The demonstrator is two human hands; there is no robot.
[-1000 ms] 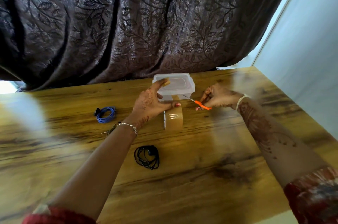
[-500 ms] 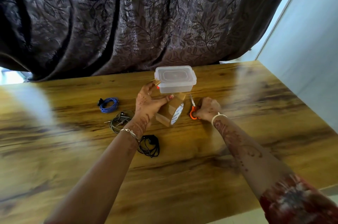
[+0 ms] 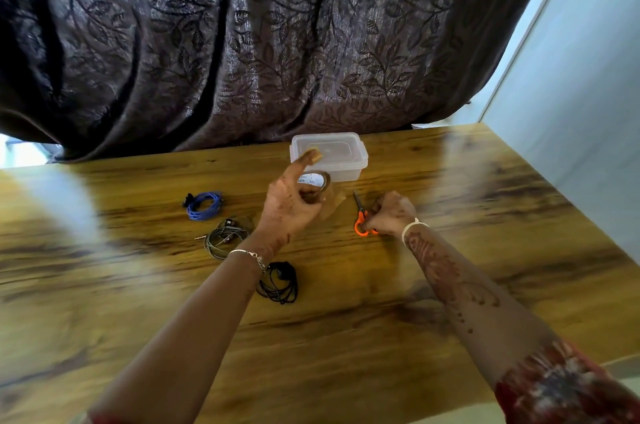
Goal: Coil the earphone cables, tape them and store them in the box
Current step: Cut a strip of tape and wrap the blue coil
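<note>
My left hand (image 3: 291,205) grips a brown tape roll (image 3: 320,186) just in front of the clear lidded box (image 3: 329,155), with a short strip of tape stuck to its raised forefinger. My right hand (image 3: 389,214) rests on the table, its fingers curled round the orange handles of small scissors (image 3: 362,215) that lie on the wood. Three coiled earphone cables lie to the left: a blue one (image 3: 204,205), a grey one (image 3: 225,236) and a black one (image 3: 278,283), partly under my left wrist.
The wooden table (image 3: 346,337) ends at a dark patterned curtain (image 3: 242,42) at the back. A pale wall (image 3: 571,94) runs along the right edge. The near edge of the table shows at the lower right.
My right hand came down from the air and set the scissors on the table. My left hand tilted the tape roll and drew it slightly toward the box.
</note>
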